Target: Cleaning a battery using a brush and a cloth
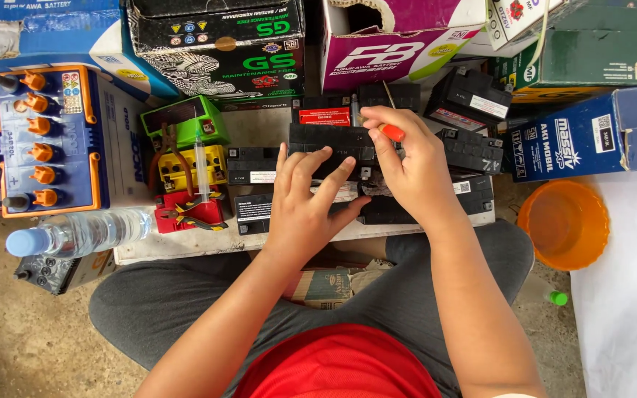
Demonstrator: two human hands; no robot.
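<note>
Centre of frame: left hand (305,203) spread flat, fingers pressing down on a small black battery (331,141) on the worktop (186,247). Right hand (405,163) curled around an orange-handled tool (391,133), its tip hidden behind the fingers. Battery top mostly covered by both hands. Left of centre: syringe (201,168) over red pliers (189,210).

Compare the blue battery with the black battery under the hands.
The blue battery is larger, with a row of orange caps on top; the black battery is smaller, with no such caps. The blue battery sits untouched at the side; the left hand and right hand rest on the black battery.
</note>
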